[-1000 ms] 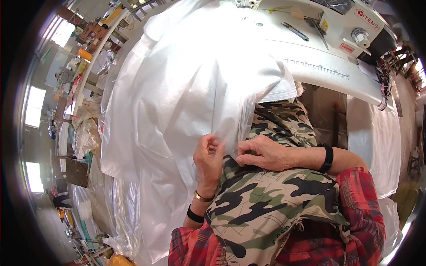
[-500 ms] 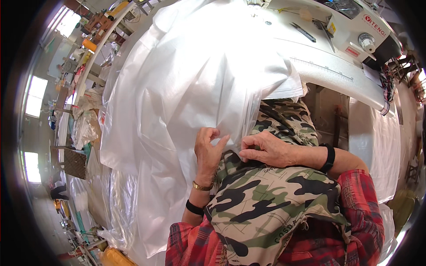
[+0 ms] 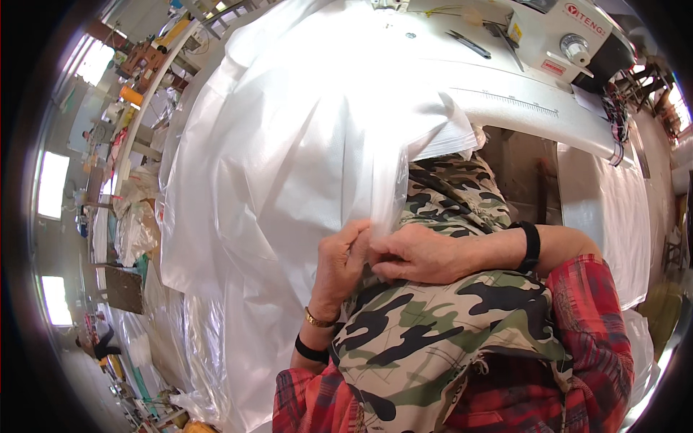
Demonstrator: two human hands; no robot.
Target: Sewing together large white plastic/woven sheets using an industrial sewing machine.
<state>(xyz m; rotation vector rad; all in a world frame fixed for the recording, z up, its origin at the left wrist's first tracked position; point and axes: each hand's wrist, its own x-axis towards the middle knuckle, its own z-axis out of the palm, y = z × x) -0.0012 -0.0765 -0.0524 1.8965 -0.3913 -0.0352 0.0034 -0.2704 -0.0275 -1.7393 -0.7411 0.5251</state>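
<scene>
Both hands met at the hanging edge of the white woven fabric (image 3: 289, 166), just off the near edge of the counter (image 3: 520, 108) and over a lap in a camouflage apron (image 3: 426, 339). Left hand (image 3: 339, 270) clenched on the edge from the left side; right hand (image 3: 419, 254) pinching the same narrow fold between thumb and fingertips. Bulk of the sheet spread across the counter and spilling down its left side. Edge gathered and gripped, apparently mid-alignment; not yet fed toward the sewing machine (image 3: 570, 36) at the far right corner. Scissors (image 3: 469, 43) lying untouched nearby.
</scene>
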